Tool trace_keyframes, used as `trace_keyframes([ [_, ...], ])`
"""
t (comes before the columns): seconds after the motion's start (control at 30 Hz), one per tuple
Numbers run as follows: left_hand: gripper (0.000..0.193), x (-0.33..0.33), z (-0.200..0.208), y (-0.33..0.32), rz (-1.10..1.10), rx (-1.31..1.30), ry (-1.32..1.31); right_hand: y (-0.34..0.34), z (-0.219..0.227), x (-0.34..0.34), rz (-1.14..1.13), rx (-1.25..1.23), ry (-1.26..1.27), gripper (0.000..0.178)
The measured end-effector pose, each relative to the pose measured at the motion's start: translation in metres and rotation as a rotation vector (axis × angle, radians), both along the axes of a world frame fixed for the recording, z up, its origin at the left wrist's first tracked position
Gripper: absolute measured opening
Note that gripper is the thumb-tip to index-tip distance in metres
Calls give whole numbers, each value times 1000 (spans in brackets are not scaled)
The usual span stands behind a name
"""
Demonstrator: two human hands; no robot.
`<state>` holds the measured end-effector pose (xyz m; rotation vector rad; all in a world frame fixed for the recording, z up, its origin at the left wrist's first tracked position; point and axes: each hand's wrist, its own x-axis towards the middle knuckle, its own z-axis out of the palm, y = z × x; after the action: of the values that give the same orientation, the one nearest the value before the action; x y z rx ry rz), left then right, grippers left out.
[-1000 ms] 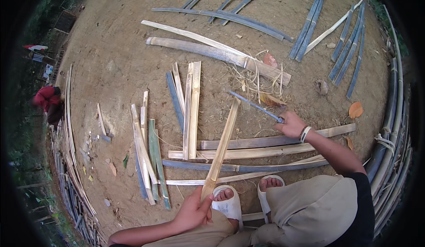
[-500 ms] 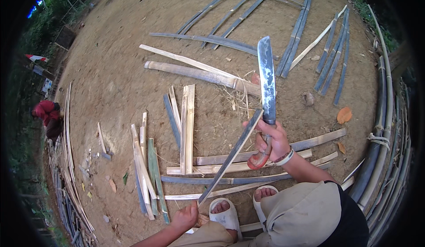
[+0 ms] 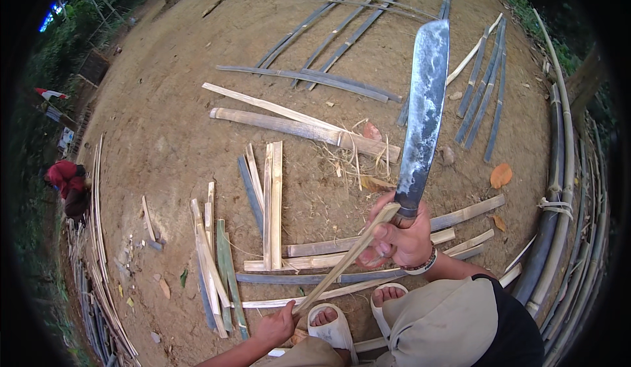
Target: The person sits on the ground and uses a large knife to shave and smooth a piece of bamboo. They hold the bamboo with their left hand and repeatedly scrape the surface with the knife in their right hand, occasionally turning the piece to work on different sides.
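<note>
My right hand [image 3: 401, 239] is closed around the handle of a machete [image 3: 424, 114], its broad, worn steel blade pointing up and away from me. In my left hand [image 3: 277, 324] is the lower end of a split bamboo strip [image 3: 345, 260], its pale inner side showing. The strip slants up to the right, and its upper end lies against my right hand, just below the base of the blade. Part of the machete's handle is hidden by my fingers and the strip. Beneath the strip, several split bamboo pieces [image 3: 315, 277] lie across the ground near my sandals.
Upright-lying bamboo slats [image 3: 273, 206] and a green strip [image 3: 231, 278] are left of centre. A thick bamboo length [image 3: 276, 121] lies beyond, by shavings. Tied poles [image 3: 555, 189] line the right side. A person in red [image 3: 66, 179] crouches far left.
The machete has come up closer, so its blade looks larger. The bamboo strip has turned from its dark outer face to its pale side, with its upper end lower.
</note>
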<state>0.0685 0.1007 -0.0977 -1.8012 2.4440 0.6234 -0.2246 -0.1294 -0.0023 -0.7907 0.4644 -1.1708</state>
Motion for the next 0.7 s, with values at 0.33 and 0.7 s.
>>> trace_keyframes([
  [0.33,41,-1,16,-45,205,19,-65,-1,23,11,19,-380,69,24],
  [0.7,40,-71,191,-173,-18,-509,878,-20,20,31,-46,-750,325,29],
])
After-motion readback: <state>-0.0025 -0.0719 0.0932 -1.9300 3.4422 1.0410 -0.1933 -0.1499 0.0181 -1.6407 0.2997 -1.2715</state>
